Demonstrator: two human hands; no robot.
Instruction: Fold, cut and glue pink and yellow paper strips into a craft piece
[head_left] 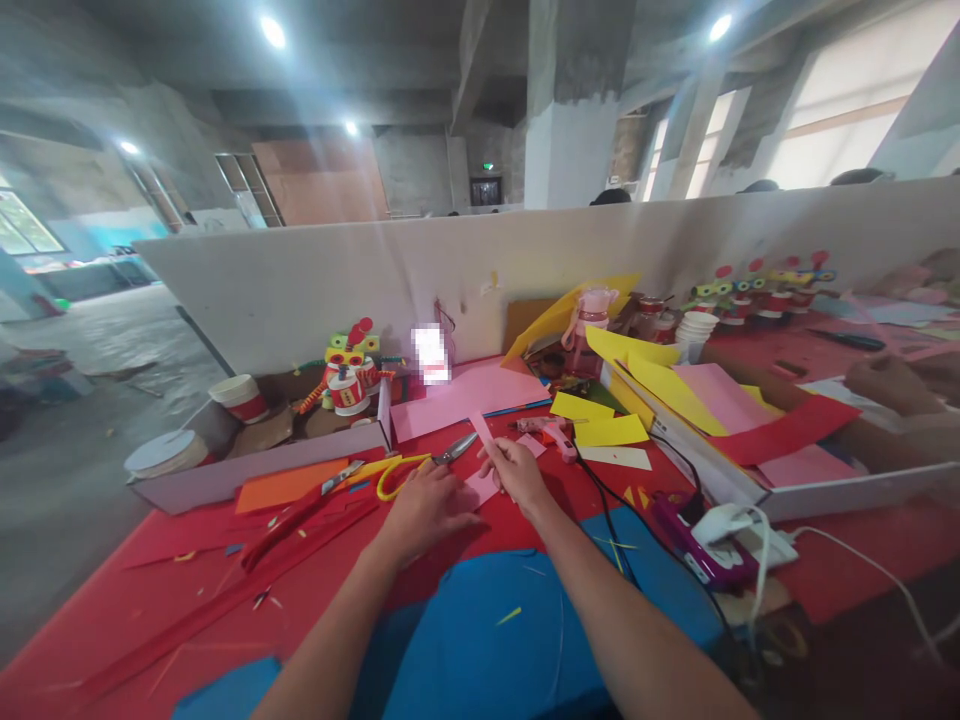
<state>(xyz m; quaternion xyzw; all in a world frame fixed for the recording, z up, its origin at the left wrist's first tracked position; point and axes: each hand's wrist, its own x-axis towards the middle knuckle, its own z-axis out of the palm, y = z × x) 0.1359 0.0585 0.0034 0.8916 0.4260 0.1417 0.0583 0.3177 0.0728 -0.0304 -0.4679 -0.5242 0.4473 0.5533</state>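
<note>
My right hand is closed in a pinch on a narrow pink paper strip, which sticks up from its fingers. A small piece of pink paper lies between my hands, partly covered. My left hand lies low over the red table at the handles of yellow-handled scissors. Its thumb stretches out to the right, apart from the fingers, and the hand hides part of the handles. The blades point away to the right. A pink glue gun rests just beyond my right hand.
At the left, a shallow box holds paper cups and a cup robot figure. Another box with coloured paper stands right. Red-handled scissors lie left. Cables run from a purple power strip. Another person's hand is far right.
</note>
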